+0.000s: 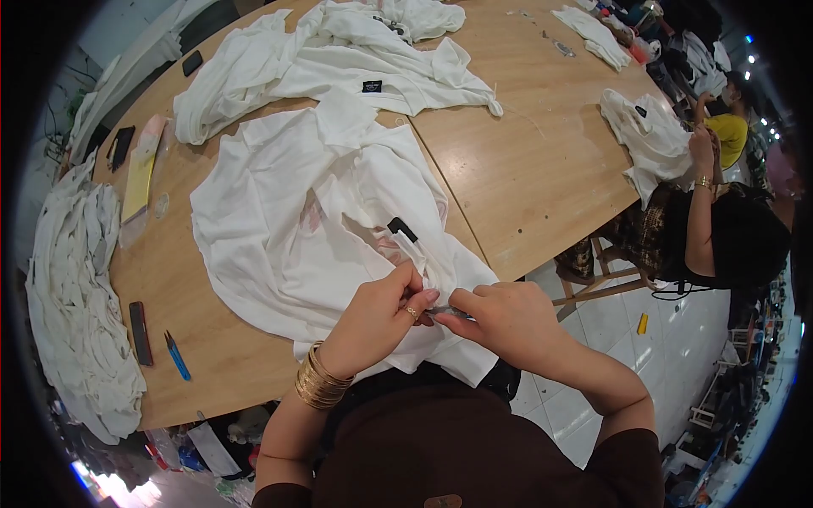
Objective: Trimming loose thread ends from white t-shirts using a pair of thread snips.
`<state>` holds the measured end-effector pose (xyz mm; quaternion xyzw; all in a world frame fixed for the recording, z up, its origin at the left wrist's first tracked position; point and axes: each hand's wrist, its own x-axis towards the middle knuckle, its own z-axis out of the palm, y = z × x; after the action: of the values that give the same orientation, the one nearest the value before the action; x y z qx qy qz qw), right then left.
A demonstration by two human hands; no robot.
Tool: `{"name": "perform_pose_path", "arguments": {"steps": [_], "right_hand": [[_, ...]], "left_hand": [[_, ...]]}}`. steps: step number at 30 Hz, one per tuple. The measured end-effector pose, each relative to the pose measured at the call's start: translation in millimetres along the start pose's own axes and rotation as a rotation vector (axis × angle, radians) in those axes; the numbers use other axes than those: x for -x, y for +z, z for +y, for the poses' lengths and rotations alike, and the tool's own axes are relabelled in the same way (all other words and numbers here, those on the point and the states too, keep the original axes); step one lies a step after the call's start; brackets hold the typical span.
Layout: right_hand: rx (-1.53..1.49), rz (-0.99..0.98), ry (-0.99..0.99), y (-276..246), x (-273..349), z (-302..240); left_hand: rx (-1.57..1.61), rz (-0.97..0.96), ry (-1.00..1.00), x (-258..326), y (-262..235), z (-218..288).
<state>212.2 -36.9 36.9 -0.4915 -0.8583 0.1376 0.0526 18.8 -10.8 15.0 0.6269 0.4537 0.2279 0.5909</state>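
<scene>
A white shirt [262, 195] lies spread and rumpled on the wooden table in front of me, its near end hanging over the edge onto my lap. A black label [402, 229] shows within its folds. My left hand [381, 315] is closed, pinching the shirt's fabric near the table's front edge. Touching it almost fingertip to fingertip, my right hand [515, 320] is also closed. A small grey, metallic-looking tool [449, 312] shows between the right fingers; its exact kind is mostly hidden by them.
More white garments [313, 68] lie across the table's far side. A tall white garment pile [76, 296] hangs at the left edge. Blue tweezers [177, 356] and a dark phone-like object [141, 334] lie at near left. Another person [711, 229] sits at right, handling a white garment [648, 140].
</scene>
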Motion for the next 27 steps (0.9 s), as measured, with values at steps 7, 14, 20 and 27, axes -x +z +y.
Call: {"name": "perform_pose_path", "arguments": {"steps": [7,14,20,27], "right_hand": [[-0.181,0.027,0.021,3,2,3],[-0.487,0.178,0.139,37,7,-5],[-0.750,0.169,0.094,48,14,-10],[-0.746,0.175,0.151,51,17,-1]], "left_hand": [[0.226,0.040,-0.110,-2,-2,-6],[0.263,0.029,-0.135,0,-2,-7],[0.066,0.231,0.037,-11,-15,-20],[-0.057,0.134,0.153,-7,-13,-17]]}}
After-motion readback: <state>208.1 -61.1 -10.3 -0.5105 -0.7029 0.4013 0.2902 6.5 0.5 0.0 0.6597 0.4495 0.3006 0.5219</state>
